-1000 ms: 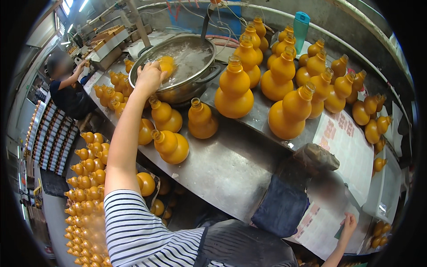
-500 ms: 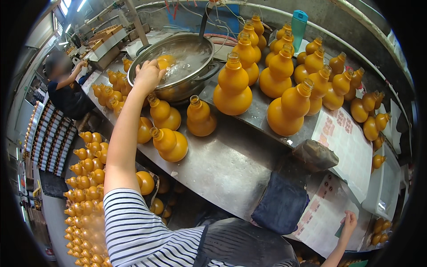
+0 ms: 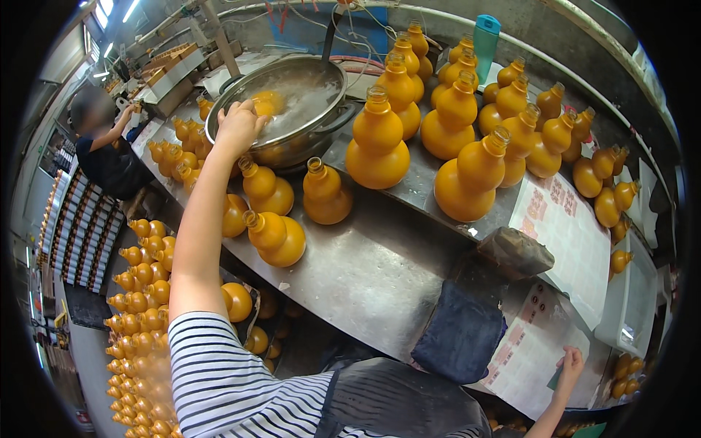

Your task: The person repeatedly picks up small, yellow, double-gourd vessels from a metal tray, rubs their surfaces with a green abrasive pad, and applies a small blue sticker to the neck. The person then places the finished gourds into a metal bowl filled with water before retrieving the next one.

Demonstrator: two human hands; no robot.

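Observation:
My left hand (image 3: 239, 128) reaches over the near rim of a steel pot (image 3: 337, 95) of steaming water. Its fingers are closed round the near end of an orange gourd-shaped bottle (image 3: 269, 102), whose rounded body lies in the water. The hand hides the bottle's neck. At the lower right, my right hand (image 3: 572, 363) is closed on a small flat dark green piece (image 3: 556, 378), above a printed sheet (image 3: 527, 332). A folded dark blue cloth (image 3: 460, 332) lies left of that sheet.
Several orange gourd bottles (image 3: 377, 146) stand on the raised metal shelf; others (image 3: 277, 239) stand by the pot. A greyish block (image 3: 516, 252) sits near a larger printed sheet (image 3: 566, 241). A teal flask (image 3: 485, 47) is behind. Another person (image 3: 109, 153) works at far left.
The bottle in my left hand has shifted slightly left in the water. My left hand has moved very little; my right hand stays in place.

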